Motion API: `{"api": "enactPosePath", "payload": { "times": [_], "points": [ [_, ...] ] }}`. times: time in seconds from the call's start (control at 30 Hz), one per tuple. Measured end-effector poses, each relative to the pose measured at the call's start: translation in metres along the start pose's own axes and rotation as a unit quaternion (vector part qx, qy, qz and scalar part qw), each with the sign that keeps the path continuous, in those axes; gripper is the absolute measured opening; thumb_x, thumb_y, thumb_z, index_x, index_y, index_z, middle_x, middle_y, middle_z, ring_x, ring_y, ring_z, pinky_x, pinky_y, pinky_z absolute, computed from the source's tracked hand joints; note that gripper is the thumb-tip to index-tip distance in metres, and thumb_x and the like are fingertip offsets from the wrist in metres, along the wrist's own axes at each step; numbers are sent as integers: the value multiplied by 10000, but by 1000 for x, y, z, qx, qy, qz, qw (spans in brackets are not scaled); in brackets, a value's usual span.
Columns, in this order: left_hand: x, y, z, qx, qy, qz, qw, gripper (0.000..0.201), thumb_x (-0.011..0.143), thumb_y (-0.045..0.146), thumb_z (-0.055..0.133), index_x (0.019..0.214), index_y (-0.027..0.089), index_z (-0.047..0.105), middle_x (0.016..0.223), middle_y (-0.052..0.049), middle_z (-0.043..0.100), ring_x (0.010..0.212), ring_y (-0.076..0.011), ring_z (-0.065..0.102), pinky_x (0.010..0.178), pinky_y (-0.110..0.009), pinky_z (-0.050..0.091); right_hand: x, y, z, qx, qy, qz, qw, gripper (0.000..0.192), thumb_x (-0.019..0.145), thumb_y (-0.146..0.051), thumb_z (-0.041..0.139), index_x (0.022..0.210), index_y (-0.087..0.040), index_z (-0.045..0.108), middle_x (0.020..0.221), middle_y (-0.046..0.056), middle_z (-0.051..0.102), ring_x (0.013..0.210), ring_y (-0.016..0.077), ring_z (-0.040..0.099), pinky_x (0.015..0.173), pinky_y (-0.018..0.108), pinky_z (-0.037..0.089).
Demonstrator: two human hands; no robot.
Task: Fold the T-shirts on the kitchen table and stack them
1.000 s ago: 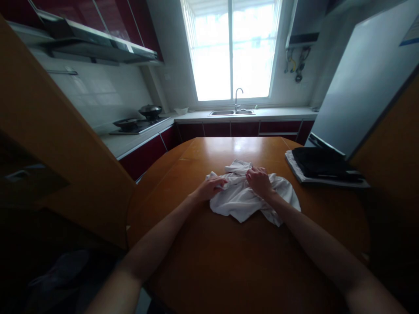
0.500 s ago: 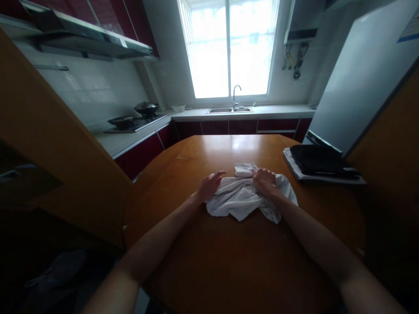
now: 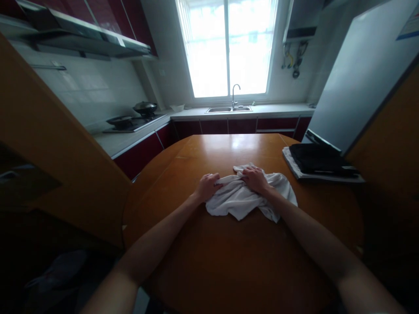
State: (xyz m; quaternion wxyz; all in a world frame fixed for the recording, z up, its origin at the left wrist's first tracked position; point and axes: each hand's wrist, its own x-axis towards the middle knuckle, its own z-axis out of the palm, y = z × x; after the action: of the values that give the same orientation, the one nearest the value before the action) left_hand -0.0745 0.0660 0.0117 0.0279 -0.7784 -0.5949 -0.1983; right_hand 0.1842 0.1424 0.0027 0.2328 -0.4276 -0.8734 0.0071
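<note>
Both hands are gathering the far edge of a crumpled white cloth (image 3: pixel 248 198) that lies mid-table (image 3: pixel 229 270), nearer the far side: the left hand (image 3: pixel 207 186) is curled shut on a bunched fold at the cloth's left end, and the right hand (image 3: pixel 255 179) presses down with bent fingers on the upper middle, seemingly pinching fabric there. The step in hand looks like straightening or folding, so the next move probably calls for keeping both grips while pulling the edge taut. The cloth's long axis runs left to right, its loose hem trailing toward the person.
</note>
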Motion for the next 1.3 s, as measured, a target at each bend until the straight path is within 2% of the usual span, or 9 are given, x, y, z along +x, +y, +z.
{"api": "enactPosePath", "payload": {
  "times": [0.17, 0.3, 0.4, 0.53, 0.63, 0.8, 0.9, 1.0, 1.3],
  "points": [
    [0, 3, -9, 5, 81, -10, 997, 202, 940, 411, 638, 1053, 244, 624, 1061, -60, 672, 1048, -251, 610, 978, -375, 406, 0, 9, -2, 39, 91, 134, 986, 160, 954, -348, 551, 908, -217, 632, 921, 66, 711, 850, 217, 631, 749, 291, 383],
    [-1, -2, -7, 54, 50, -53, 996, 307, 896, 432, 686, 1148, 257, 657, 1138, -100, 650, 1140, -306, 567, 1008, -447, 375, -1, 21, -3, 21, 184, 213, 959, 151, 962, -314, 496, 939, -209, 602, 868, 83, 703, 803, 227, 625, 752, 308, 369],
    [1, -20, 0, 43, 22, -121, 992, 357, 887, 541, 645, 1082, 248, 706, 1134, -116, 659, 1122, -332, 572, 969, -467, 405, -3, 36, -5, 11, 209, 253, 945, 131, 926, -242, 491, 999, -200, 591, 891, 92, 705, 827, 236, 625, 797, 331, 382],
    [7, -58, -1, -70, 40, -187, 979, 466, 1010, 524, 359, 1042, 213, 705, 1132, -116, 697, 1080, -268, 620, 918, -379, 460, -8, 50, -8, -12, 208, 295, 933, 278, 906, -213, 483, 1159, -164, 586, 1102, 167, 679, 1023, 299, 600, 870, 393, 403],
    [9, -80, -8, -92, 33, -200, 975, 552, 1020, 516, 273, 893, 185, 697, 950, -115, 732, 932, -241, 671, 806, -327, 495, -7, 43, -9, -42, 230, 262, 936, 422, 927, -227, 460, 1333, -137, 533, 1332, 221, 579, 1226, 356, 501, 986, 471, 368],
    [7, -84, -8, -162, -19, -176, 971, 409, 812, 600, 626, 837, 194, 678, 849, -73, 750, 780, -219, 700, 659, -282, 521, -1, 19, 0, -10, 143, 60, 988, 423, 964, -236, 448, 1369, -196, 565, 1476, 124, 524, 1355, 286, 428, 1140, 456, 247],
    [7, -69, -3, -290, -19, -145, 946, 432, 761, 600, 666, 901, 194, 622, 855, -56, 744, 765, -212, 701, 608, -273, 531, 0, 14, 8, 2, 50, 5, 999, 421, 959, -255, 503, 1370, -212, 585, 1397, 113, 606, 1308, 276, 482, 1155, 476, 199],
    [8, -51, -3, -389, 15, -104, 915, 335, 788, 514, 654, 906, 212, 575, 995, -61, 748, 856, -202, 706, 659, -275, 545, 0, 15, 10, 12, -15, 9, 1000, 277, 922, -215, 552, 1150, -228, 708, 1174, 91, 712, 1166, 268, 565, 1089, 450, 261],
    [12, -29, -17, -464, 231, -32, 855, 67, 762, 232, 643, 806, 198, 605, 891, -38, 727, 941, -210, 697, 863, -363, 545, -1, 15, -6, -28, 181, 112, 977, 173, 820, -66, 507, 821, -196, 620, 946, 110, 644, 966, 264, 540, 816, 351, 348]
  ]
}}
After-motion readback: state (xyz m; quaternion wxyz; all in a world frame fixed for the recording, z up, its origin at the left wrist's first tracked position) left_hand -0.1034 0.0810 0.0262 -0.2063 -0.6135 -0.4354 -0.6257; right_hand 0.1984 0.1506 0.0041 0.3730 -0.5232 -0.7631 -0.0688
